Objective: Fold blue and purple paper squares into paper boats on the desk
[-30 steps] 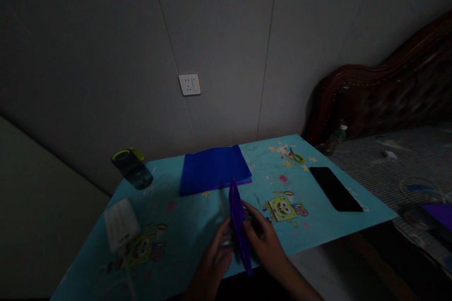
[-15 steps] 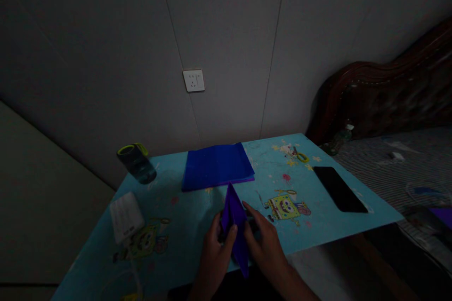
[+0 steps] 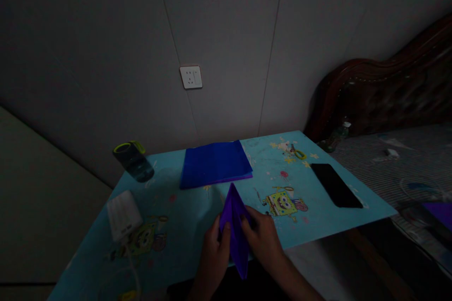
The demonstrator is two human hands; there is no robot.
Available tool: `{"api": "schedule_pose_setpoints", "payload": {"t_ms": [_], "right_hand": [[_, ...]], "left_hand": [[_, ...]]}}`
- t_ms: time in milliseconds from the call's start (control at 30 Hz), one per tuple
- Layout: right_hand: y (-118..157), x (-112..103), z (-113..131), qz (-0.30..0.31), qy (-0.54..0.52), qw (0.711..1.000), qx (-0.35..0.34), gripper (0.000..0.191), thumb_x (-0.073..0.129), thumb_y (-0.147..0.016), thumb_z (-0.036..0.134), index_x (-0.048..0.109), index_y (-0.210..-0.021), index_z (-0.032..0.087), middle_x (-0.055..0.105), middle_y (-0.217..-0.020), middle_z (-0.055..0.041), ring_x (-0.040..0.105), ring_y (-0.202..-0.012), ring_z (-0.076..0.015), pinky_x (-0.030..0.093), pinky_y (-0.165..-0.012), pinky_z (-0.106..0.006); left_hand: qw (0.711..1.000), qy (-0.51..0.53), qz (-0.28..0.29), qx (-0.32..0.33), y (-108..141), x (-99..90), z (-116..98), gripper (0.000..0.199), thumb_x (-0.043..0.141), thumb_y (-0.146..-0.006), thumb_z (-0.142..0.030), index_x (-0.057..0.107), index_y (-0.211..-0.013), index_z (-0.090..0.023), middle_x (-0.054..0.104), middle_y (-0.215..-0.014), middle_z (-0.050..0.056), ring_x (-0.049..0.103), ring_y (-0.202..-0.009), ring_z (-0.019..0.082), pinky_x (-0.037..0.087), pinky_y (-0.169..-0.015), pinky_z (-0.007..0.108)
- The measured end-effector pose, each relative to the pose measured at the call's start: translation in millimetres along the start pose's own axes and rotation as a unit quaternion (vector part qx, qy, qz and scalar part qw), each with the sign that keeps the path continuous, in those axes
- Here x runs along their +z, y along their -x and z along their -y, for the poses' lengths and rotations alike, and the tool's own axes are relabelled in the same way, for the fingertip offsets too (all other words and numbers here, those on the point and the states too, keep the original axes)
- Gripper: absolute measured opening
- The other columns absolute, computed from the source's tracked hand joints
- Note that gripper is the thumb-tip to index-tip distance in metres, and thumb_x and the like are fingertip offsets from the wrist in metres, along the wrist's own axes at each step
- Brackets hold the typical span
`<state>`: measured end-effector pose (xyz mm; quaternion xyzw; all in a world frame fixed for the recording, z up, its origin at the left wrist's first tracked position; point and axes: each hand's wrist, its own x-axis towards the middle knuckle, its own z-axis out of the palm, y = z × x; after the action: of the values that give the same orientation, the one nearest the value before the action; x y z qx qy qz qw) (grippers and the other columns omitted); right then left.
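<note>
Left hand (image 3: 215, 251) and right hand (image 3: 264, 234) each grip a side of a folded purple sheet (image 3: 238, 244) at the desk's (image 3: 190, 216) six-o'clock edge, blue sheets (image 3: 215, 163) lying toward eleven o'clock. Apparently paper, it looks light, crisp and easily creased, best pinched gently at nine and three o'clock.

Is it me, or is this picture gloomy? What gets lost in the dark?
Head view: dim throughout, the wall a dull grey; head view: the folded purple sheet shows readable creases between left hand and right hand; head view: the headboard sinks into shadow.
</note>
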<state>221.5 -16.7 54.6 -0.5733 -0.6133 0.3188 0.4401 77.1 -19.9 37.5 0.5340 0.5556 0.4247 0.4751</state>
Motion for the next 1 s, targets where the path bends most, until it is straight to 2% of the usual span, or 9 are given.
{"api": "schedule_pose_setpoints", "payload": {"t_ms": [167,267,367,500,567,633,733,867,1000], "right_hand": [[1.9,1.8,-1.5,0.019,0.051,0.998,-0.011,0.031,0.046,-0.092,0.027,0.075,-0.099,0.02,0.076,-0.078,-0.0039,0.067,-0.063,-0.0206,0.047,-0.061,-0.027],[1.3,4.5,-1.3,0.02,0.06,0.998,-0.023,0.034,0.042,-0.094,0.027,0.075,-0.096,0.019,0.076,-0.08,-0.0048,0.068,-0.066,-0.0204,0.047,-0.062,-0.027],[2.6,8.5,-1.9,-0.006,0.04,0.999,-0.03,0.034,0.042,-0.095,0.029,0.071,-0.111,0.019,0.076,-0.085,-0.0051,0.07,-0.072,-0.0195,0.051,-0.068,-0.027],[15.5,7.5,-5.1,-0.062,0.064,0.993,-0.078,0.04,0.043,-0.098,0.036,0.058,-0.13,0.018,0.071,-0.072,-0.0024,0.065,-0.061,-0.0159,0.051,-0.065,-0.025],[24.4,4.9,-6.2,-0.021,0.104,0.984,-0.144,0.04,0.044,-0.098,0.04,0.058,-0.128,0.019,0.073,-0.077,-0.0046,0.067,-0.067,-0.0173,0.052,-0.069,-0.027],[31.1,3.9,-7.1,0.054,0.16,0.966,-0.194,0.042,0.051,-0.094,0.046,0.059,-0.126,0.019,0.075,-0.089,-0.0081,0.07,-0.077,-0.0209,0.053,-0.073,-0.031],[33.8,8.4,-10.2,0.101,0.232,0.946,-0.201,0.044,0.059,-0.091,0.048,0.058,-0.124,0.019,0.076,-0.095,-0.0094,0.072,-0.08,-0.0233,0.053,-0.072,-0.032],[26.5,14.0,-19.6,0.057,0.265,0.94,-0.209,0.022,0.05,-0.098,0.03,0.063,-0.111,0.02,0.076,-0.088,-0.0062,0.072,-0.074,-0.0194,0.051,-0.07,-0.028],[4.1,-6.1,-35.7,-0.008,0.28,0.941,-0.191,0.022,0.046,-0.099,0.028,0.066,-0.103,0.02,0.075,-0.08,-0.0053,0.071,-0.069,-0.0174,0.05,-0.068,-0.025]], "left_hand": [[1.0,-0.025,-0.008,0.007,2.6,0.1,0.0,0.046,0.055,-0.086,-0.048,0.068,-0.114,-0.015,0.072,-0.114,0.015,0.064,-0.112,0.031,0.051,-0.093,0.037],[0.999,-0.028,-0.013,0.022,0.3,0.1,3.2,0.046,0.055,-0.085,-0.048,0.069,-0.113,-0.015,0.073,-0.11,0.015,0.065,-0.109,0.031,0.053,-0.09,0.038],[0.999,-0.03,-0.023,0.027,-5.5,-3.2,7.5,0.048,0.052,-0.086,-0.049,0.068,-0.113,-0.014,0.072,-0.111,0.015,0.067,-0.105,0.03,0.052,-0.092,0.041],[0.997,-0.031,-0.064,-0.001,-15.8,-12.7,12.9,0.052,0.05,-0.084,-0.052,0.065,-0.114,-0.013,0.071,-0.115,0.015,0.064,-0.11,0.031,0.046,-0.101,0.045],[0.996,-0.033,-0.079,-0.013,-20.1,-16.3,14.8,0.051,0.05,-0.083,-0.053,0.065,-0.112,-0.014,0.071,-0.113,0.015,0.063,-0.111,0.032,0.043,-0.103,0.047],[0.995,-0.033,-0.088,-0.019,-22.7,-17.2,16.1,0.051,0.05,-0.083,-0.054,0.065,-0.113,-0.015,0.07,-0.116,0.015,0.062,-0.115,0.032,0.04,-0.106,0.048],[0.996,-0.017,-0.086,-0.02,-23.0,-13.9,18.2,0.051,0.052,-0.085,-0.053,0.062,-0.118,-0.016,0.066,-0.124,0.014,0.058,-0.121,0.03,0.039,-0.108,0.045],[0.999,0.017,-0.048,-0.008,-19.6,-8.4,23.7,0.054,0.051,-0.088,-0.055,0.06,-0.124,-0.016,0.068,-0.121,0.014,0.066,-0.109,0.028,0.052,-0.094,0.04],[0.997,-0.023,-0.017,0.077,-16.7,-12.7,33.0,0.051,0.044,-0.095,-0.049,0.056,-0.132,-0.016,0.069,-0.12,0.015,0.072,-0.095,0.024,0.059,-0.081,0.037]]}}
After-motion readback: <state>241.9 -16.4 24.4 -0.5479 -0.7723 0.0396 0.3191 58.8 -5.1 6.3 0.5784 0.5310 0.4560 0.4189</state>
